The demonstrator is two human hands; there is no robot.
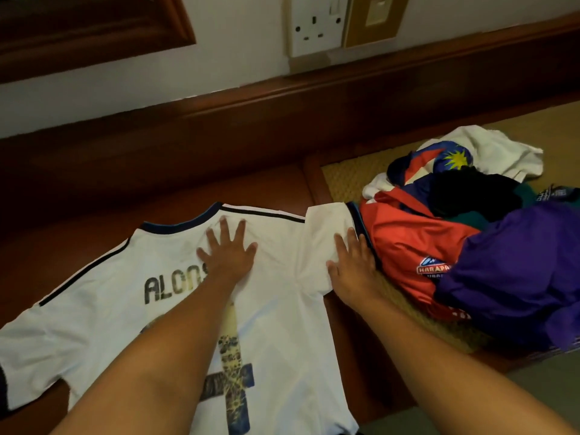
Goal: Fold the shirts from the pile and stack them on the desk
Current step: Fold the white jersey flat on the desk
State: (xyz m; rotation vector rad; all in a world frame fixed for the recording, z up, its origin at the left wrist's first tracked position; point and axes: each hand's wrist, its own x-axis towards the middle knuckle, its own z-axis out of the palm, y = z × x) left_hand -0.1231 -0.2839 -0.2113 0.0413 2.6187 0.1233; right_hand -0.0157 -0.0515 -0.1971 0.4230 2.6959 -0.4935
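Observation:
A white football jersey [103,312] with dark trim and lettering on its back lies spread face down on the dark wooden desk [194,183]. My left hand [227,251] presses flat with spread fingers on the jersey just below the collar. My right hand [351,262] lies flat on the jersey's right sleeve [323,227], its fingers straight. Right of the sleeve is the pile of unfolded shirts [470,240]: a red one [405,243], a purple one [518,277], black, white and patterned ones behind.
The pile rests on a woven mat [348,177] at the desk's right side. A wooden ledge and wall run along the back, with a power socket [315,25]. Bare desk shows behind the jersey's collar.

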